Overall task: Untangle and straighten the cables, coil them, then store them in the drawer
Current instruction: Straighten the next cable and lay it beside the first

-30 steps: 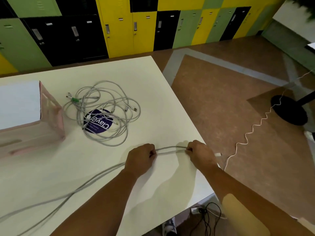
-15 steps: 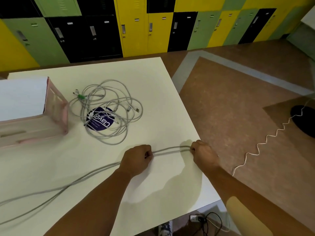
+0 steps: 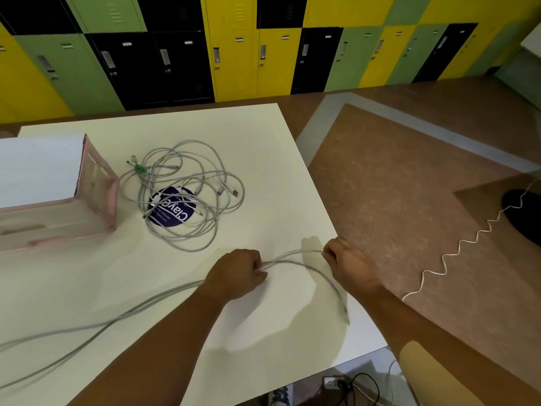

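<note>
Both hands on one long grey cable (image 3: 304, 251) at the near side of the white table (image 3: 263, 171).

My left hand (image 3: 238, 273) is curled tight round the cable where its two long strands trail off to my left across the tabletop. My right hand (image 3: 348, 265) pinches it further along, so a short span arcs between my fists and a loose end curves down toward the table edge. I judge this grip lets me draw it straight before coiling. The tangled heap of thin grey cables (image 3: 181, 194) lies well apart, over a round purple sticker (image 3: 171, 213), just beside the pink plastic drawer box (image 3: 99, 200) that should take them all.
</note>
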Demonstrator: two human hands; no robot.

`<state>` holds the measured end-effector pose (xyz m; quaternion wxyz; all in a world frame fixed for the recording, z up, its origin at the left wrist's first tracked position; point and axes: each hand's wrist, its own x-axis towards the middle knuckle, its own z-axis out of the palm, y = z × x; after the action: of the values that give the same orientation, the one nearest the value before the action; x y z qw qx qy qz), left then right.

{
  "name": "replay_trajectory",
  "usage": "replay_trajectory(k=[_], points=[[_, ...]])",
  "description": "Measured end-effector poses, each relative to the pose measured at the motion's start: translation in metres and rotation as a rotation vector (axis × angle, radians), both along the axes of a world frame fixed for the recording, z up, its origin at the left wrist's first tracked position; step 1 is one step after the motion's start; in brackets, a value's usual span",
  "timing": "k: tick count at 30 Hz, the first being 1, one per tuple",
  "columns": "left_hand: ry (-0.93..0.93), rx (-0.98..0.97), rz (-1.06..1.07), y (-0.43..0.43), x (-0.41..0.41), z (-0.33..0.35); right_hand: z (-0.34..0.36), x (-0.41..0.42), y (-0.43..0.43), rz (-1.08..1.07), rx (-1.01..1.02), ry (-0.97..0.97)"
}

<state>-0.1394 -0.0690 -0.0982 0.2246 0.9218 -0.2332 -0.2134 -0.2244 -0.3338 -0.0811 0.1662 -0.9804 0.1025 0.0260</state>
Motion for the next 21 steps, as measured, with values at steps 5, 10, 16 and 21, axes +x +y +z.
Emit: replay_trajectory(k=[5, 10, 16, 21], points=[[-0.005, -0.039, -0.063, -0.033, 0.005, 0.016, 0.011, 0.0, -0.001, 0.047, 0.065, -0.051], [0.029, -0.096, -0.08, -0.059, 0.002, 0.017, 0.006, 0.0, -0.008, 0.007, 0.188, -0.055], [-0.027, -0.179, -0.042, -0.058, -0.002, 0.01, -0.002, -0.011, -0.012, -0.062, 0.221, 0.107], [-0.019, -0.18, -0.049, -0.054, -0.003, 0.006, -0.006, -0.021, 0.0, -0.12, 0.228, 0.249]])
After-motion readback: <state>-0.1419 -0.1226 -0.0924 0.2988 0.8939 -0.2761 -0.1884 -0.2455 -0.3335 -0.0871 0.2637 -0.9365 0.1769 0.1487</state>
